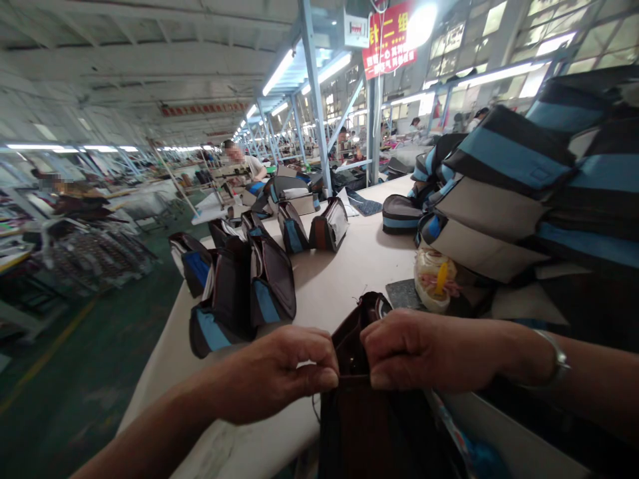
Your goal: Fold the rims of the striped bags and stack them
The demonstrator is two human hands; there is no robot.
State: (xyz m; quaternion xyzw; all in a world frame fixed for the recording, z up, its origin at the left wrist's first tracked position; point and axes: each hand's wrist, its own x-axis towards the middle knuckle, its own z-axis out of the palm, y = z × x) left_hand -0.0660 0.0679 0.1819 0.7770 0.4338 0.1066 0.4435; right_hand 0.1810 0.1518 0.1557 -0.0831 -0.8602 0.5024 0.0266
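Note:
My left hand (284, 372) and my right hand (424, 352) both pinch the upper edge of a dark brown fabric bag (364, 412) at the near edge of the white table (344, 279). The fingers of each hand are closed on the fabric, thumbs facing each other a few centimetres apart. The bag's opening rises between my hands; its lower part runs out of the frame. A metal bracelet (556, 362) sits on my right wrist.
Finished black, blue and grey bags stand in a cluster (244, 293) left of centre, and more (309, 226) farther back. A tall stack of bags (524, 193) fills the right. A small plastic container (435, 279) sits behind my right hand. Other workers (244, 163) sit farther off.

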